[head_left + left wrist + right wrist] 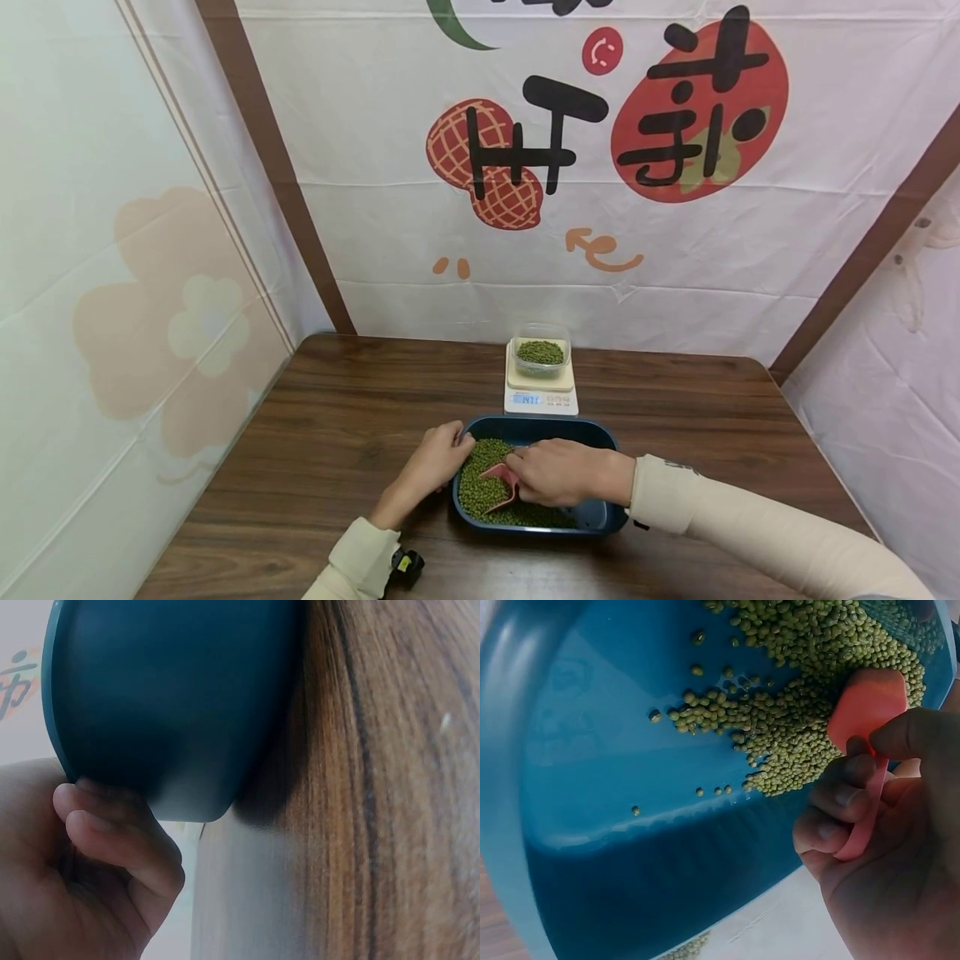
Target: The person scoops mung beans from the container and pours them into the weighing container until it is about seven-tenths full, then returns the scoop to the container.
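Observation:
A dark blue basin (pixel 594 514) holds green mung beans (pixel 474 490), heaped toward its left side. My right hand (pixel 558 473) is over the basin, its fingers curled around the handle of a pink scoop (pixel 512 477). In the right wrist view the scoop's blade (pixel 866 705) lies against the beans (pixel 787 742), and a few loose beans dot the bare floor. At the basin's left end, my left hand (pixel 437 458) grips the rim. Its bent fingers (pixel 112 844) show against the basin's outer wall (pixel 172 697) in the left wrist view.
Behind the basin stands a white kitchen scale (pixel 540 405) with a lit display. On it sits a clear plastic box (pixel 542 368) with mung beans inside. The brown wooden table (pixel 360 392) meets a printed cloth wall (pixel 390 308) at its far edge.

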Action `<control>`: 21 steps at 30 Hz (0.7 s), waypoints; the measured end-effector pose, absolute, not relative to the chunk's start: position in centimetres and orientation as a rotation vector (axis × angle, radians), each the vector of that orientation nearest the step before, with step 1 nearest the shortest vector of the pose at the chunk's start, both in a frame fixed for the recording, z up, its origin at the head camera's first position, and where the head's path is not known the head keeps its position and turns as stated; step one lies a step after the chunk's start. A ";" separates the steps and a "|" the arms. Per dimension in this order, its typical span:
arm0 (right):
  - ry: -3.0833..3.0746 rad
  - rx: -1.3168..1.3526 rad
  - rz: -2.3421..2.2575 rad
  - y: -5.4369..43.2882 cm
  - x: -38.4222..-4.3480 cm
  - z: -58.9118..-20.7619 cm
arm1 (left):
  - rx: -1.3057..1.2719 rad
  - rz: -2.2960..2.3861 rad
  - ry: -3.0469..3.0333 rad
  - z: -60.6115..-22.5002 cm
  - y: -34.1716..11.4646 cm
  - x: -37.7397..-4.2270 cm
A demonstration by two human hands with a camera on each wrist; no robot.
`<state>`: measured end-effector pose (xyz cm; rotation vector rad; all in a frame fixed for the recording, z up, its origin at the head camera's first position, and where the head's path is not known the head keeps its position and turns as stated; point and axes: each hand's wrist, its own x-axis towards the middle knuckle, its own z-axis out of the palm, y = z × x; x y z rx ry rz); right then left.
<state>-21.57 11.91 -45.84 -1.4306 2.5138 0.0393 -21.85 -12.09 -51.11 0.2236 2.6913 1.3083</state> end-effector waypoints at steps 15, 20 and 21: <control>2.515 -1.399 -0.133 13.0 -21.4 -46.5 | 0.232 1.303 2.694 -51.2 -12.1 -21.8; 2.516 -1.386 -0.191 13.5 -21.4 -46.8 | 0.234 1.297 2.696 -51.3 -12.1 -21.9; 2.517 -1.382 -0.206 13.6 -21.5 -46.9 | 0.236 1.296 2.697 -51.3 -12.1 -22.0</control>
